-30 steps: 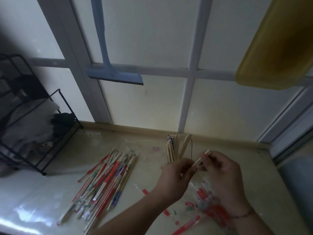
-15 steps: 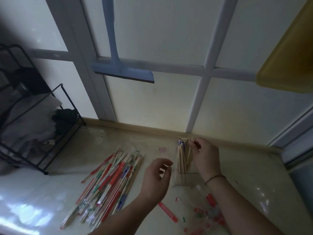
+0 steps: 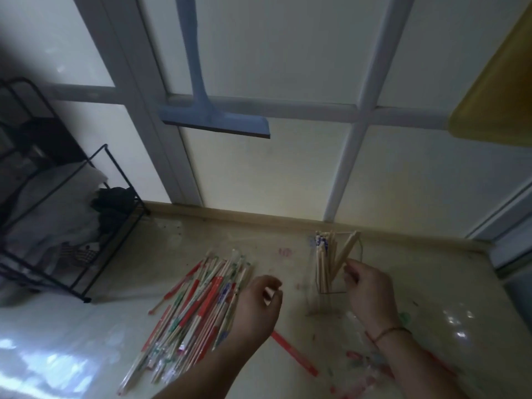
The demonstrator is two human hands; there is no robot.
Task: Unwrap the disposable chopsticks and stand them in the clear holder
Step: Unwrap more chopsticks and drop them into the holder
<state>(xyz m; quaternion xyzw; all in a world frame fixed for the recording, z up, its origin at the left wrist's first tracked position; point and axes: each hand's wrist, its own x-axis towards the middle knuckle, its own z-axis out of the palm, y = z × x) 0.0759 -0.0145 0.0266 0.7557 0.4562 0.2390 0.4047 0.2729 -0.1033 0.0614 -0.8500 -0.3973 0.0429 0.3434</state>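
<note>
Dozens of red, green and blue plastic-wrapped disposable chopsticks [image 3: 198, 306] lying heaped left of the clear holder [image 3: 334, 272]. Left hand [image 3: 256, 306] hovering between heap and holder, fingers loosely curled, holding nothing. Bare wooden chopsticks [image 3: 326, 260] standing inside. Right hand [image 3: 370, 292] touching holder's right side, fingers curled, grip unclear.

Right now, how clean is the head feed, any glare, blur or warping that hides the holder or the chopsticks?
Head view: dim overall; glare patches on the glossy tabletop at lower left and right; window frame lines bow from the wide lens; left hand slightly motion-blurred; clear holder barely visible beside the right hand, though its chopsticks read fine.
</note>
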